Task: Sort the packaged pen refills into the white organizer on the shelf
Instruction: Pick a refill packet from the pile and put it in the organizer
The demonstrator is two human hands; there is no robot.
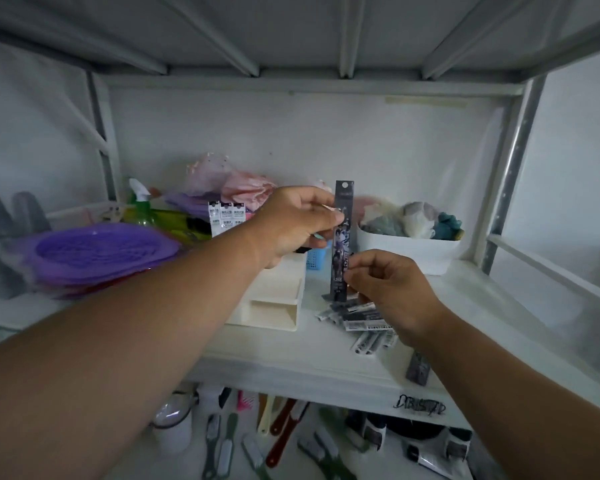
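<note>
The refill pack [342, 237] stands upright in the air above the shelf [291, 358], its long axis vertical, just to the right of the white organizer [271, 299] at the shelf's middle. The left hand [291, 223] pinches the pack near its top with curled fingers, and the right hand [388, 289] pinches its lower part. Both hands are on it, but the left is nearer the organizer, so the pack likely needs to travel leftward and down into a slot; the loose refill packs [357, 320] lie toward the shelf's front edge, under the right hand.
</note>
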